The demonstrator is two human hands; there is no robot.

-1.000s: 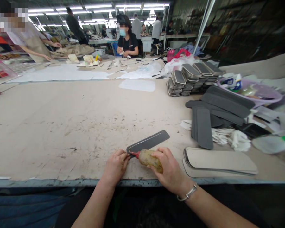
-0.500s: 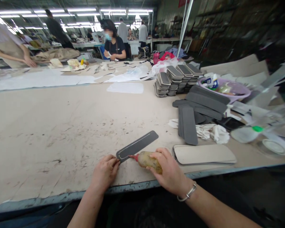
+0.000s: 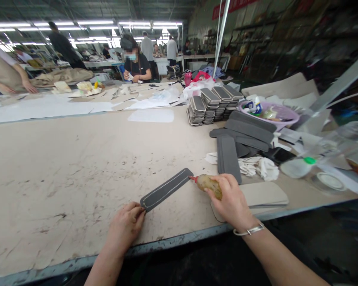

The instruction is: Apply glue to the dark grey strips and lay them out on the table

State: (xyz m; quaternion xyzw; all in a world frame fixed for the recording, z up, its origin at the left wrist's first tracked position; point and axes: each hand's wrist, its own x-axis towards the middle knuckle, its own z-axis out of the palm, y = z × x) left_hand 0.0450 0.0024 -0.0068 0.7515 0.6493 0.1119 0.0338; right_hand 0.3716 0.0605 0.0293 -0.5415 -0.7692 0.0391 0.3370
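A dark grey strip with rounded ends lies slantwise on the table, a thin pale line of glue running along its edges. My left hand pinches the strip's near left end between thumb and fingers. In my right hand is a glue bottle, yellowish and stained, tilted on its side. Its red nozzle touches or hovers just over the strip's far right end; I cannot tell which. Partly behind my right hand lies a small pile of beige panels.
Loose dark grey strips lie to the right, beside a crumpled white cloth. Behind them stand stacked grey panels and a purple basin. A clear container with a green cap is at far right. Co-workers stand across the table.
My right hand has drawn the glue bottle right and away from me along the strip's near edge, leaving a pale line there. My left hand still holds the strip's end.
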